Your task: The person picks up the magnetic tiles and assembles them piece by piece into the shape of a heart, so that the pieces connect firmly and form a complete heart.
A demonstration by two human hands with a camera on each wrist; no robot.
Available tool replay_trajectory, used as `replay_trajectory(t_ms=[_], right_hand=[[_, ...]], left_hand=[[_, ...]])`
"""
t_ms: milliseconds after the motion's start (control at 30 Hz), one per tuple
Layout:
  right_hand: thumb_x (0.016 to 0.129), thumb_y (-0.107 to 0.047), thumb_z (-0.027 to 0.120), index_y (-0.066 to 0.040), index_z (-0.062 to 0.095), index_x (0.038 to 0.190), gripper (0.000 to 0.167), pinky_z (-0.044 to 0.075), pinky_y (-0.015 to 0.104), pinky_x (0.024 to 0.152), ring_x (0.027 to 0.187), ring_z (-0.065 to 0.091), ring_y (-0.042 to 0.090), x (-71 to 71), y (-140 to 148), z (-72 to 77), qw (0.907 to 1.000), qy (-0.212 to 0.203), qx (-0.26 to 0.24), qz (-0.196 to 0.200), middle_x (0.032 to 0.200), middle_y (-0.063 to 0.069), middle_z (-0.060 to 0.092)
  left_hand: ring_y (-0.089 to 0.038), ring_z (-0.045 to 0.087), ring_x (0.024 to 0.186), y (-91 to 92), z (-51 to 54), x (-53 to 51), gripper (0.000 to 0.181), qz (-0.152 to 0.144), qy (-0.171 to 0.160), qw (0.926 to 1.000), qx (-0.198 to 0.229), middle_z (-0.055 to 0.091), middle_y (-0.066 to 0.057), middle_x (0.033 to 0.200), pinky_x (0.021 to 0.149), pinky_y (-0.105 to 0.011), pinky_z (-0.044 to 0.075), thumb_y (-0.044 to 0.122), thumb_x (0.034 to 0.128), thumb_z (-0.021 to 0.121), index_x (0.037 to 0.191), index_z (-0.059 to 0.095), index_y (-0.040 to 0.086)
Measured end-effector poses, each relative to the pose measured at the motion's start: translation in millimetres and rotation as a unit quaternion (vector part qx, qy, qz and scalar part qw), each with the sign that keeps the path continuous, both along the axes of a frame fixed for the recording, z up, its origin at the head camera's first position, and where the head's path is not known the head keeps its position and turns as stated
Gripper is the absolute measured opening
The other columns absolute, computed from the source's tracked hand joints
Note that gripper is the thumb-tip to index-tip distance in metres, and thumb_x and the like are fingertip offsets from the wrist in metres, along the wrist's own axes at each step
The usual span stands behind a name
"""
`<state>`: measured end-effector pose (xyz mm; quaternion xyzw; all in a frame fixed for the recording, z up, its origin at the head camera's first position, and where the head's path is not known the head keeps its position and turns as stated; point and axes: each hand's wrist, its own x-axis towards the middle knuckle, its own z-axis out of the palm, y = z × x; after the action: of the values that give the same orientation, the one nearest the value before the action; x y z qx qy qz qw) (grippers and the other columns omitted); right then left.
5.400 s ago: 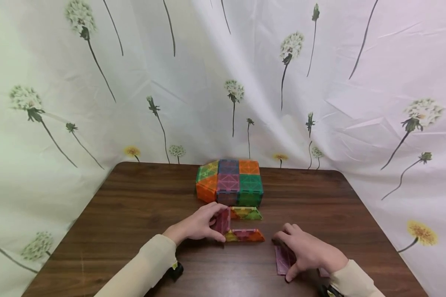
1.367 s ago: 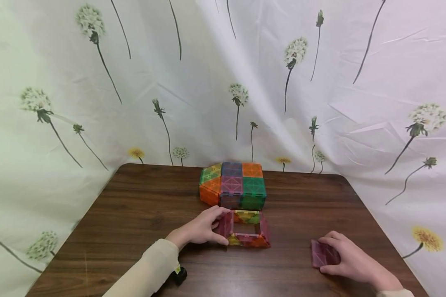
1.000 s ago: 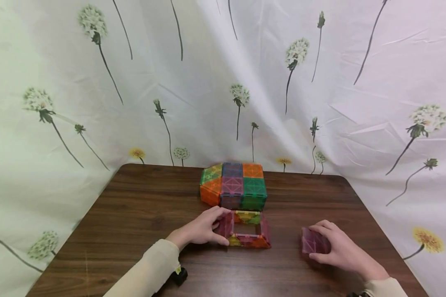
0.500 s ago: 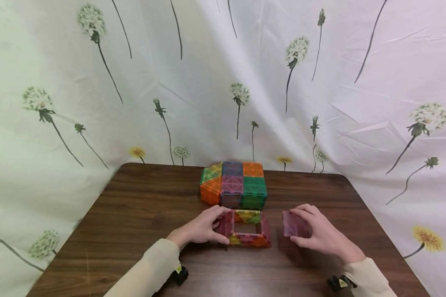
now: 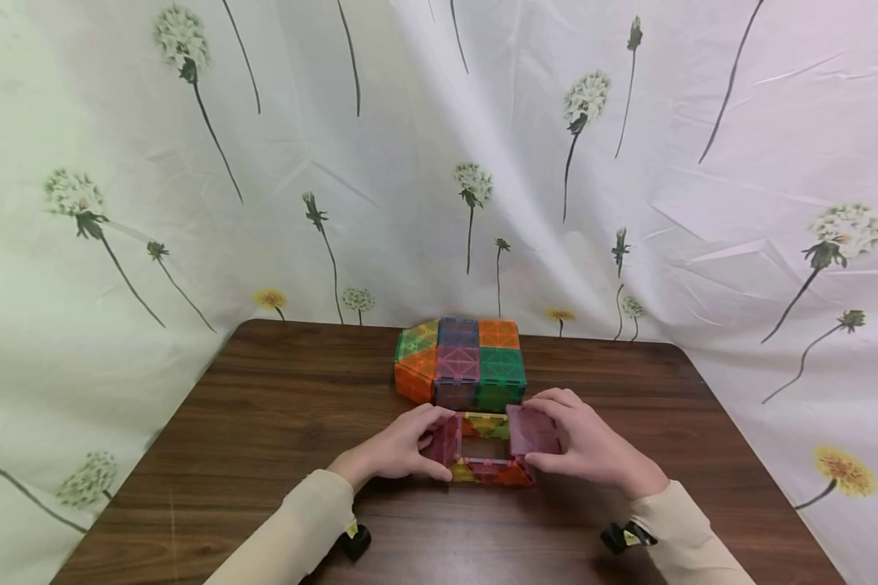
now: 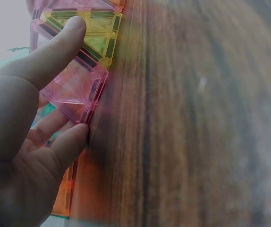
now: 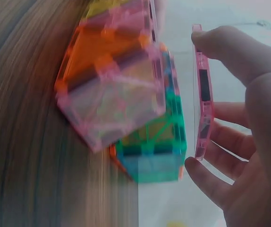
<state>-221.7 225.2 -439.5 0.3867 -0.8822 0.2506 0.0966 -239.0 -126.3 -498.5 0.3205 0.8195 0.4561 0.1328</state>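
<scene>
A low, open-topped frame of magnetic tiles (image 5: 492, 470) stands mid-table. Its ends are pink; its long sides combine yellow, orange, pink and green triangles. My left hand (image 5: 391, 448) grips the left pink end, thumb at the near corner. In the left wrist view, the thumb lies on a yellow triangle tile (image 6: 100, 30) and fingertips touch the pink tile (image 6: 74, 87). My right hand (image 5: 593, 445) pinches a pink square magnetic tile (image 5: 532, 431) by opposite edges over the frame's right end. The right wrist view shows this square tile (image 7: 204, 101) apart from the frame.
Just behind the frame sits a larger closed block of coloured magnetic tiles (image 5: 457, 364), with little room between them. The dark wooden table (image 5: 300, 366) ends at a white flowered curtain (image 5: 410, 203).
The frame has gained its right pink end since the oldest view. My right hand has picked up a pink square tile at the right and carried it left; my left hand stays at the frame.
</scene>
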Motion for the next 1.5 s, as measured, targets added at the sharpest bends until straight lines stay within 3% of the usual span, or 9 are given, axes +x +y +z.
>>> replay_trajectory(t_ms=[267,767,933,1133,1333,1500], right_hand=[[0.088,-0.052,0.082,-0.014,0.064,0.14,0.067,0.054,0.036,0.094,0.12,0.053,0.01,-7.8,-31,-0.5,0.9991,-0.001,0.026,0.032,0.134,-0.006,0.059],[0.091,-0.051,0.08,-0.012,0.066,0.136,0.061,0.051,0.032,0.086,0.112,0.053,0.016,-15.8,-56,-11.6,0.9974,-0.035,0.026,0.058,0.129,0.003,0.062],[0.091,-0.057,0.078,-0.01,0.058,0.146,0.076,0.053,0.038,0.094,0.118,0.054,0.018,-14.1,-49,-16.6,0.9969,-0.062,0.024,0.042,0.137,0.005,0.059],[0.084,-0.066,0.081,-0.005,0.044,0.157,0.102,0.05,0.05,0.108,0.132,0.054,0.019,-11.0,-23,-32.1,0.9936,-0.107,0.037,-0.006,0.146,0.007,0.054],[0.088,-0.064,0.077,-0.003,0.047,0.155,0.095,0.052,0.049,0.106,0.13,0.058,0.019,-10.4,-7,-46.5,0.992,-0.114,0.052,-0.006,0.144,0.004,0.058],[0.09,-0.063,0.075,-0.005,0.048,0.155,0.092,0.051,0.047,0.108,0.132,0.056,0.017,-9.5,-5,-48.5,0.9921,-0.117,0.047,-0.002,0.147,0.003,0.056]], left_hand=[[-0.023,0.054,0.132,-0.2,0.6,0.3,0.083,0.001,0.01,0.9999,-0.006,0.053,-0.003,0.134,0.107,-0.039,0.051,0.033,0.083,0.092,0.151,0.05,0.011],[-0.019,0.054,0.129,-0.8,0.8,-0.4,0.079,0.003,0.01,0.9999,-0.003,0.053,0.001,0.131,0.108,-0.036,0.051,0.033,0.0825,0.093,0.148,0.052,0.016],[-0.019,0.054,0.129,-1.1,0.2,-0.3,0.079,0.002,0.012,0.9999,-0.007,0.053,0.001,0.132,0.107,-0.035,0.051,0.034,0.0826,0.092,0.148,0.052,0.017],[-0.02,0.053,0.131,-1.1,0.6,0.1,0.082,0.004,0.014,0.9998,-0.014,0.053,0.0,0.134,0.108,-0.036,0.051,0.035,0.083,0.092,0.151,0.051,0.014],[-0.027,0.05,0.14,-1.0,1.5,-0.4,0.092,-0.01,0.033,0.9991,-0.026,0.05,-0.012,0.151,0.111,-0.044,0.047,0.035,0.0868,0.089,0.16,0.041,0.005],[-0.029,0.048,0.142,3.6,3.6,-0.3,0.093,-0.031,0.045,0.9983,-0.022,0.048,-0.014,0.154,0.113,-0.046,0.046,0.031,0.0893,0.086,0.162,0.036,0.002]])
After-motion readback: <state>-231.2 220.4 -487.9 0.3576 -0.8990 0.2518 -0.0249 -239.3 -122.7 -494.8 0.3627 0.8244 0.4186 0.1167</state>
